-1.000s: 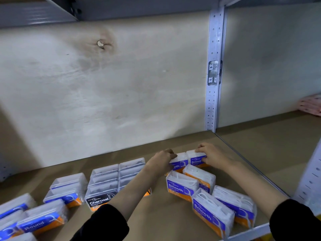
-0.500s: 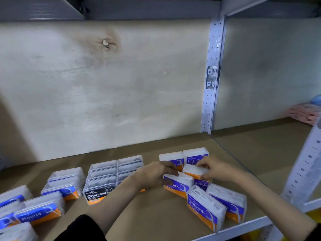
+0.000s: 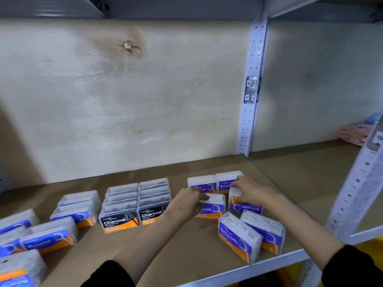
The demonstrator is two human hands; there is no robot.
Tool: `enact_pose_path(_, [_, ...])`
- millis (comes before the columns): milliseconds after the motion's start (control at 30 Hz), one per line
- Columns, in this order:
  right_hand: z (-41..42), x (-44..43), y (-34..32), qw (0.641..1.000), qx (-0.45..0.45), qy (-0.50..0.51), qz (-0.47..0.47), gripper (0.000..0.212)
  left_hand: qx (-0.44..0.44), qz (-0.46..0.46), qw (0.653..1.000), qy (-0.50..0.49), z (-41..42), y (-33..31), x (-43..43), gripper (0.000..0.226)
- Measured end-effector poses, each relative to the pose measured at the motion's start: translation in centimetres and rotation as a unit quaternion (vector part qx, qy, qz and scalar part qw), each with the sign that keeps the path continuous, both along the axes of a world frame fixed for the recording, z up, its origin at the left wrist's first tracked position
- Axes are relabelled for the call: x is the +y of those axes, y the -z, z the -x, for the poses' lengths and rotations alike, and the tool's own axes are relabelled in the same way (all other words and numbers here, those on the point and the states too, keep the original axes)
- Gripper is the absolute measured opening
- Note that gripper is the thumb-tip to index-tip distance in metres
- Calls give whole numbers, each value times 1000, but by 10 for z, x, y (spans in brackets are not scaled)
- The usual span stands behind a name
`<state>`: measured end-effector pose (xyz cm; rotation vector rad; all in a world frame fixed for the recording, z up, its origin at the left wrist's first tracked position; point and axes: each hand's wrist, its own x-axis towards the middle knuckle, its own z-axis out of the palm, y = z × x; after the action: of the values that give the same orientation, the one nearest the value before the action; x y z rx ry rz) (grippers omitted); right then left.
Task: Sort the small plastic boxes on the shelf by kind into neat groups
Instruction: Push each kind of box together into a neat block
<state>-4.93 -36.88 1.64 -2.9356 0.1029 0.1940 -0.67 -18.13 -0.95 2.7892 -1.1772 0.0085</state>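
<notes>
Two small clear-plastic boxes with purple-and-orange "Smooth" labels are in the hands on the brown board shelf (image 3: 186, 251). The left hand (image 3: 187, 200) has its fingers closed over the top edge of the upright purple-label box (image 3: 213, 207). The right hand (image 3: 251, 190) clamps the turned purple-label box (image 3: 245, 206), whose label reads upside down. Both sit just in front of a back pair of purple-label boxes (image 3: 215, 182), which stand side by side and touching. Two loose purple-label boxes (image 3: 251, 235) lie askew near the shelf's front edge.

To the left stands a tidy block of black-label "Charcoal" boxes (image 3: 136, 204), and farther left a scatter of blue-label "Round" boxes (image 3: 48, 240).

These boxes look light, rigid and smooth-walled, so they should slide readily on the board and tip easily when nudged high up. A pinch across the short ends or the lid's long edges seems the surest hold; the glossy faces may slip. The turned box probably needs rotating so its label faces front.
</notes>
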Motion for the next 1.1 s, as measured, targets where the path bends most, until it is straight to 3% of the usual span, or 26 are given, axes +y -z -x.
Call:
enact_pose_path(133, [-1, -5, 0, 999, -31, 10, -42, 53, 3, 4, 1000, -15, 2, 0, -2, 41])
enact_pose_path(233, [2, -20, -1, 987, -79, 46, -135, 46, 1, 4, 1000, -22, 3, -1, -2, 40])
enact_pose_path(367, [14, -41, 7, 940, -108, 114, -302, 38, 6, 5, 999, -34, 4, -3, -3, 39])
enact_pose_path(633, [35, -59, 33, 858, -150, 194, -452, 32, 23, 7, 998, -54, 5, -4, -4, 39])
enact_pose_path(867, [45, -58, 60, 902, -83, 215, -365, 34, 38, 8, 997, -61, 8, -7, -5, 41])
enact_pose_path(1000, [47, -53, 54, 924, -106, 208, -303, 48, 29, 10, 998, -64, 10, -6, -5, 39])
enact_pose_path(1100, [50, -49, 38, 957, -148, 151, -197, 53, 27, 3, 997, -71, 14, -3, -7, 39])
